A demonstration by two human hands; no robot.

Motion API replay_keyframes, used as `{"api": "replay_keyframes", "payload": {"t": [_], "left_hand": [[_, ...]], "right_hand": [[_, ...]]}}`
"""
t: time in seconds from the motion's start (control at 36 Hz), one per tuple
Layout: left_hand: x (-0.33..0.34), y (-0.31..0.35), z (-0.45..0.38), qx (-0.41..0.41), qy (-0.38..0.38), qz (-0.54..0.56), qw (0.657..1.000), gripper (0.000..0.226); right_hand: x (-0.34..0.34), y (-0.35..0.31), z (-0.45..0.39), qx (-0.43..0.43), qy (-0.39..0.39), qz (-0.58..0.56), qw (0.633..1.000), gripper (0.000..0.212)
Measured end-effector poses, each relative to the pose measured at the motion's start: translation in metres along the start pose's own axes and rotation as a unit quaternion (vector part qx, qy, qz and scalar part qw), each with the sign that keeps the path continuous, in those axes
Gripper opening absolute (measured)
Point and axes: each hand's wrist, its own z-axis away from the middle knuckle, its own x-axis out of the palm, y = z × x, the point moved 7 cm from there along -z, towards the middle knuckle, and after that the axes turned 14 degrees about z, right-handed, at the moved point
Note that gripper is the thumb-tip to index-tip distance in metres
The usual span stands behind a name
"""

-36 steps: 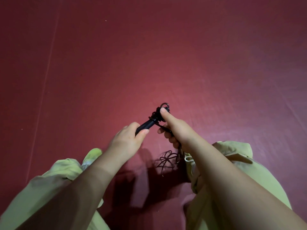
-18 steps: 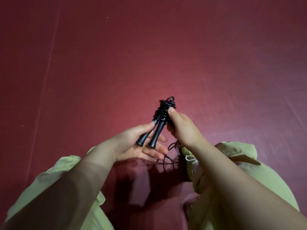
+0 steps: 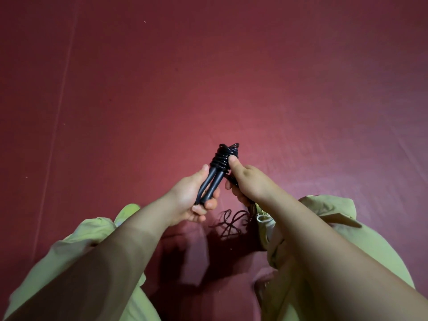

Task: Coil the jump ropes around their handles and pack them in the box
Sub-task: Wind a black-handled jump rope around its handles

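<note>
**Coil builds toward the handle tops**

While the two black handles (image 3: 212, 181) stand side by side, tilted up and away from the person, the black rope (image 3: 223, 156) is wound in several tight turns round their upper ends. Half a second ago the left palm lay open under the lower ends; now the left hand (image 3: 192, 198) has closed, its fingers curled round the bottom of the pair. A second ago only a short wrap showed at the tip, so the coil has grown by several turns. The right hand (image 3: 249, 181) presses its thumb against the side of the coil, with the other fingers curled below on what looks like the rope running down; I cannot tell exactly how it is held. A loose tangle of slack rope (image 3: 231, 222) lies on the red floor (image 3: 231, 77) between the knees, in yellow-green trousers (image 3: 347, 228). I judge the winding well begun but unfinished, with that slack yet to take up. No box is in view.
</note>
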Motion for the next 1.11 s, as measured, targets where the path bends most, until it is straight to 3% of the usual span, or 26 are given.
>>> {"api": "replay_keyframes", "payload": {"t": [0.17,0.31,0.44,0.61,0.75,0.86,1.0,1.11], "left_hand": [[-0.012,0.016,-0.009,0.114,0.121,-0.132,0.977,0.059],[-0.024,0.027,-0.012,0.183,0.188,-0.208,0.942,0.056],[-0.031,0.031,-0.01,0.173,0.212,-0.25,0.929,0.048],[-0.033,0.033,-0.008,0.181,0.201,-0.22,0.937,0.04],[-0.025,0.032,-0.008,0.181,0.165,-0.23,0.942,0.028],[-0.018,0.032,-0.006,0.161,0.116,-0.232,0.952,0.042],[0.01,0.012,0.004,0.046,-0.074,-0.044,0.995,0.032],[0.027,0.01,0.016,-0.016,-0.195,0.111,0.974,0.059]], "right_hand": [[0.008,0.006,0.0,0.067,-0.011,-0.146,0.987,0.056],[0.017,0.003,-0.002,0.07,-0.071,-0.219,0.971,0.057],[0.022,0.002,0.002,0.057,-0.122,-0.201,0.97,0.064],[0.019,0.007,0.0,0.051,-0.099,-0.153,0.982,0.07],[0.007,0.006,-0.001,0.041,-0.023,-0.138,0.989,0.055],[-0.001,-0.001,-0.001,0.005,0.019,-0.12,0.993,0.047],[-0.01,-0.008,0.0,-0.046,0.045,-0.084,0.994,0.055],[-0.01,-0.012,0.001,-0.064,0.03,-0.107,0.992,0.064]]}}
